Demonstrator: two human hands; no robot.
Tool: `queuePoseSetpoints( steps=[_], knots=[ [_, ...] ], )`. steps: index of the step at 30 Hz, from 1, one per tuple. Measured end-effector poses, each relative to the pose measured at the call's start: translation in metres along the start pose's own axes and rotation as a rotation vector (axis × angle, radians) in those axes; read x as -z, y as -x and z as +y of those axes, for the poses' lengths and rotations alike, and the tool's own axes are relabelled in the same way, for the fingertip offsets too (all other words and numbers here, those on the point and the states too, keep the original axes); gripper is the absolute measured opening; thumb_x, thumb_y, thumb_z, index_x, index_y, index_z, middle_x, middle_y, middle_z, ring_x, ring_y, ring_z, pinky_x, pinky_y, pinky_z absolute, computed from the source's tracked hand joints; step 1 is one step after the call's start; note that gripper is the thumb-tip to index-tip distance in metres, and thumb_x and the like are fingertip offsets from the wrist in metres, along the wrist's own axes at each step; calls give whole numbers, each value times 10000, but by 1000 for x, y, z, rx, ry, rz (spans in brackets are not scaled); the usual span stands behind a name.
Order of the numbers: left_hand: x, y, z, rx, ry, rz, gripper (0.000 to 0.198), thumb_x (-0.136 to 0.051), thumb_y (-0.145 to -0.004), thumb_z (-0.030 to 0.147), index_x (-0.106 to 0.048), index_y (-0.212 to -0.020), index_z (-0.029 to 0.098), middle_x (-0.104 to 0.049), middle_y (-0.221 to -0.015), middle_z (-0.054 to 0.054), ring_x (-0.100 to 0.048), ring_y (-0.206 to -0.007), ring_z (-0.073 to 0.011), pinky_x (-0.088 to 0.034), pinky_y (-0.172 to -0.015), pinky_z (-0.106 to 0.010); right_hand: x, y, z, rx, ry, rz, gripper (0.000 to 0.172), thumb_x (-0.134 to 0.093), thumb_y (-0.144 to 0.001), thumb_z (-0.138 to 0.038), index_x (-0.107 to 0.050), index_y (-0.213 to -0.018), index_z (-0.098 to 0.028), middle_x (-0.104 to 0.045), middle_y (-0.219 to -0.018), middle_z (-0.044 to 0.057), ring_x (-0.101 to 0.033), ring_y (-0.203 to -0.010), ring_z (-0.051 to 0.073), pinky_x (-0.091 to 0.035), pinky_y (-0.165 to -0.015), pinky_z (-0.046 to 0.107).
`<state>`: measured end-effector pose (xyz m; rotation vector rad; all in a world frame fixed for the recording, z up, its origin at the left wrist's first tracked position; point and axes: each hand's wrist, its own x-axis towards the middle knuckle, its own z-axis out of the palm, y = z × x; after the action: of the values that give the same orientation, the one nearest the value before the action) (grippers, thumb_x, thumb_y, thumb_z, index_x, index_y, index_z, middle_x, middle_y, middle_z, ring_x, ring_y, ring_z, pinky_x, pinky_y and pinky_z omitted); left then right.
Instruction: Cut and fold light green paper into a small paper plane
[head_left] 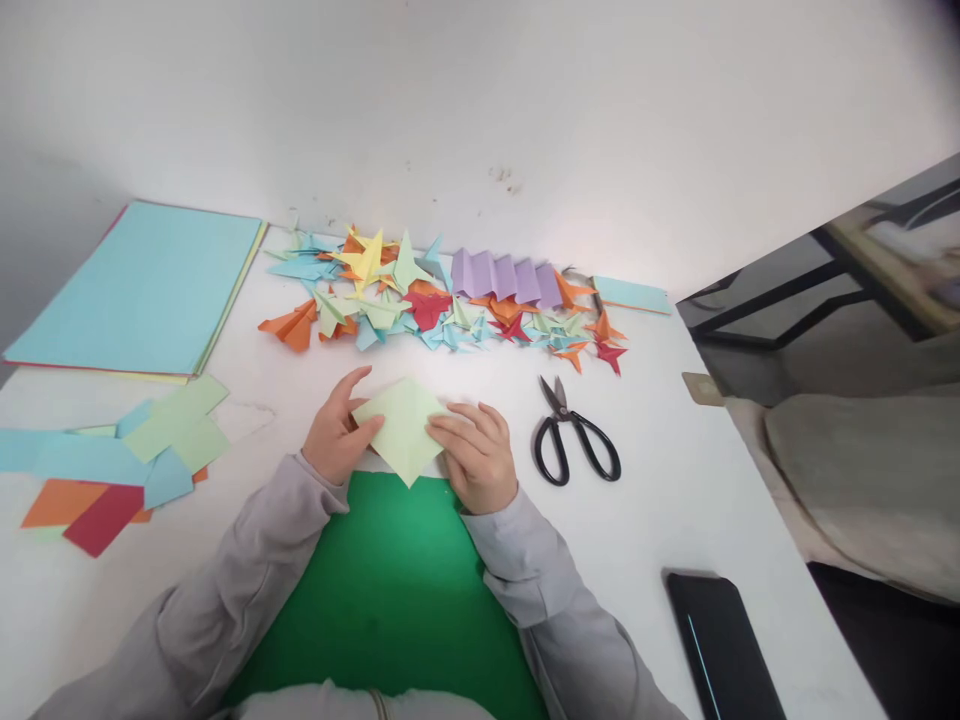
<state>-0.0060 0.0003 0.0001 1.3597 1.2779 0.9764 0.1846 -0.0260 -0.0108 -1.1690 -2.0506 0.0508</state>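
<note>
At the far edge of a green mat (397,590), the left hand (334,432) and the right hand (480,458) hold a pale green paper (407,428).

The paper is turned like a diamond: one corner points toward the person, the opposite one toward the folded paper pieces (427,308), and the side corners are in the hands. Its two diagonals look similar, so I cannot tell a long axis. The left hand is half curled, pinching with the thumb on top; the right hand is bent, with fingertips closed upon its corner. Both grey sleeves (251,565) reach forward and inward; the scissors (564,412) lie right of the right hand.
</note>
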Motion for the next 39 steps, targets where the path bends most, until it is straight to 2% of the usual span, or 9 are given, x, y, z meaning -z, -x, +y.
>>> queuePoseSetpoints(
  steps=[2,4,8,11,14,20,26,32,39],
  knots=[
    [4,0,3,-292,-292,14,378,-511,-685,176,-525,-1062,188,-601,-996,-86,-565,-843,-201,-468,-708,-352,-1,1,3,10,3,-47,267,-432,-753,-66,-616,-862,-226,-677,-884,12,-545,-960,188,-310,-894,408],
    [8,1,5,-544,-488,-46,285,-485,-661,110,-593,-910,197,-578,-1083,-79,-500,-1003,-223,-413,-830,-397,-2,2,5,18,5,-93,274,-426,-748,-63,-615,-859,-228,-679,-882,9,-554,-945,182,-306,-894,407],
    [12,5,4,-764,-687,-217,338,-481,-553,60,-604,-837,195,-609,-1036,-62,-479,-1031,-242,-363,-865,-443,-2,3,7,-10,7,-128,271,-436,-727,-68,-611,-868,-218,-674,-904,17,-547,-956,193,-315,-878,409],
    [14,8,2,-778,-818,-214,371,-482,-529,52,-606,-844,203,-611,-1044,-56,-478,-1033,-260,-319,-887,-481,-2,3,7,-15,-24,-126,274,-429,-720,-64,-607,-872,-207,-672,-908,26,-548,-958,194,-322,-876,412],
    [17,7,-1,-794,-872,-162,272,-491,-616,61,-609,-811,210,-617,-1043,-47,-479,-1048,-252,-306,-907,-488,-1,4,7,-17,-60,-119,280,-418,-714,-52,-601,-866,-200,-671,-905,31,-552,-958,188,-315,-893,416],
    [20,4,-8,-889,-765,-173,143,-500,-701,86,-605,-733,178,-659,-910,-58,-535,-944,-204,-446,-777,-379,-1,5,8,-55,-53,-130,262,-442,-690,-67,-600,-831,-222,-668,-907,8,-530,-1002,200,-259,-932,435],
    [25,2,-11,-851,-746,-90,115,-535,-687,97,-621,-705,170,-672,-785,-50,-548,-798,-189,-464,-693,-358,-1,5,9,-106,-56,-132,192,-496,-681,-116,-598,-796,-232,-672,-888,-4,-531,-981,209,-251,-924,432],
    [33,-2,-13,-807,-731,-97,80,-554,-690,126,-621,-691,169,-668,-750,-45,-534,-734,-173,-455,-659,-337,-2,6,10,-150,-53,-106,133,-520,-684,-147,-593,-752,-235,-676,-865,-8,-544,-946,207,-253,-914,426],
    [31,0,-10,-851,-829,-157,122,-528,-723,157,-640,-762,187,-645,-715,-42,-517,-714,-167,-423,-658,-339,3,3,5,-31,8,-52,142,-563,-663,-161,-609,-781,-226,-674,-869,13,-537,-958,227,-234,-930,453]
  ],
)
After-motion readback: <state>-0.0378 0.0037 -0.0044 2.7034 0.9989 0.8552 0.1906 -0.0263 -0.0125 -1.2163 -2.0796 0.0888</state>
